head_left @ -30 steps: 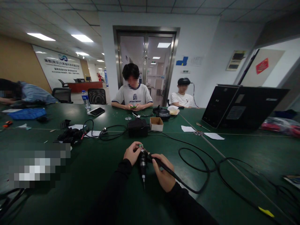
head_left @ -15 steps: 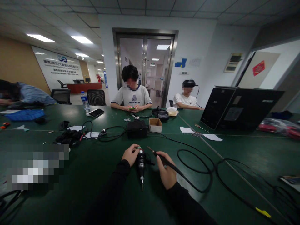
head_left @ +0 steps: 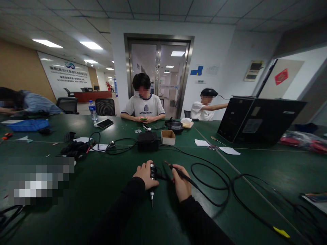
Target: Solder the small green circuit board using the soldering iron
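Observation:
My left hand [head_left: 146, 175] is closed around the body of a black and silver electric screwdriver [head_left: 152, 194], which lies on the green table with its thin bit pointing toward me. The fingers cover much of its body, and the thumb reaches across near the bit end. A soldering iron [head_left: 182, 174] is gripped pen-like in my right hand [head_left: 183, 185], its tip pointing up and left, a short way right of the screwdriver. From its handle a black cable [head_left: 216, 205] curls away to the right.
Beyond my hands stand a black box [head_left: 147, 141] and a small open carton [head_left: 168, 137]. A black computer case [head_left: 258, 119] rises at the right. Tangled cables and black parts [head_left: 74, 148] lie left, near a blue tray [head_left: 28, 125]. Other people sit around the table.
My left hand has shifted from the screwdriver's far end to wrap over its body. My right hand stays nearly in place with the iron. A person at right now stretches an arm toward the computer case.

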Available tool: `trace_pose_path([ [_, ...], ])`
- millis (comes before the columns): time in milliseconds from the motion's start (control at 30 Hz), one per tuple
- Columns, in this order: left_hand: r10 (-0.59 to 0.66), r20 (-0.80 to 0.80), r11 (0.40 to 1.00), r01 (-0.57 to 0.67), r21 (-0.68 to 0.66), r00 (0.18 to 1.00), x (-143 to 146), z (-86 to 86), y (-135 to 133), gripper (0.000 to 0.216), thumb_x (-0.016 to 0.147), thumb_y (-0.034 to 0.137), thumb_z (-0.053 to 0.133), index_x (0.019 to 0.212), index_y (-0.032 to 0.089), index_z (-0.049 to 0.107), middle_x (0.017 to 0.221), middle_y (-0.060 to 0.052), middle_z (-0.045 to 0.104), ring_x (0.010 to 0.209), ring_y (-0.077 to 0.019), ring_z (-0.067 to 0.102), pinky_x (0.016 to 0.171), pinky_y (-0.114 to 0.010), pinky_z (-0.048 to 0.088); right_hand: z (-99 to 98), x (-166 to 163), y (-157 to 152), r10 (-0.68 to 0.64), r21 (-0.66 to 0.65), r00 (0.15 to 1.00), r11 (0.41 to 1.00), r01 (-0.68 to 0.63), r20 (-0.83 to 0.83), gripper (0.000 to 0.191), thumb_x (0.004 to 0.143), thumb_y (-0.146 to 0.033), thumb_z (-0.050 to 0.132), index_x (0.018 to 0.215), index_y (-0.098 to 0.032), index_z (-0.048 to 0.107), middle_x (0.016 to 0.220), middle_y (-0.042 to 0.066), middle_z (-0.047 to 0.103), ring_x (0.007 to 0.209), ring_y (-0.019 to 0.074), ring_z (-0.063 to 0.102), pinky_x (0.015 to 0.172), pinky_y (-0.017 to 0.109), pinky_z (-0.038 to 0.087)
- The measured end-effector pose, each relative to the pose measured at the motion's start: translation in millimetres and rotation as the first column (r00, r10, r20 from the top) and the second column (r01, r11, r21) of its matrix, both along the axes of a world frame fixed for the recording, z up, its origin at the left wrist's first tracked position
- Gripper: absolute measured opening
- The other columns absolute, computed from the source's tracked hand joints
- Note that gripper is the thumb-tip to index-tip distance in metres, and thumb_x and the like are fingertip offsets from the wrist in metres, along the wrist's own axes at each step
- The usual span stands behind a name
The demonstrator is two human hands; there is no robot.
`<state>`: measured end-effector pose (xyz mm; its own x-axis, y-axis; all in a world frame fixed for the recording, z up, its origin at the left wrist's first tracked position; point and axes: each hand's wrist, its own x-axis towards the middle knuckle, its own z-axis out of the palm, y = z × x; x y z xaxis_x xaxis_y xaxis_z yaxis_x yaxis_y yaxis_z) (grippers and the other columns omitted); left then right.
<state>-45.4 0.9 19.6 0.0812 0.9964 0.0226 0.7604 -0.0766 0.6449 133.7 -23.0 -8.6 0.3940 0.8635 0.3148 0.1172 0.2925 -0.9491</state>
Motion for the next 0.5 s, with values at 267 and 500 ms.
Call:
trace_pose_path([
  [267,0.022,0.033,0.997,-0.020,-0.072,0.999,-42,-1.5,-20,0.068,0.050,0.021,0.070,0.115,0.030,0.055,0.110,-0.008,0.061,0.092,-0.0312,0.061,0.081,-0.040,0.046,2.1,1,-3,0.008,0.017,1.000,1.000,-0.008,0.018,0.024,0.080,-0.038,0.061,0.088,-0.016,0.068,0.064,0.002,0.063,0.046,0.0144,0.056,0.041,0.024,0.048],
  [500,0.131,0.175,0.985,-0.108,-0.137,0.976,-150,3.9,-72,0.071,0.048,0.028,0.065,0.118,0.029,0.054,0.114,-0.006,0.064,0.092,-0.0274,0.063,0.077,-0.035,0.050,0.9,1,-3,0.041,-0.018,0.999,0.999,-0.041,-0.023,0.025,0.079,-0.038,0.062,0.089,-0.015,0.067,0.071,0.003,0.064,0.047,0.0136,0.055,0.043,0.025,0.048],
])
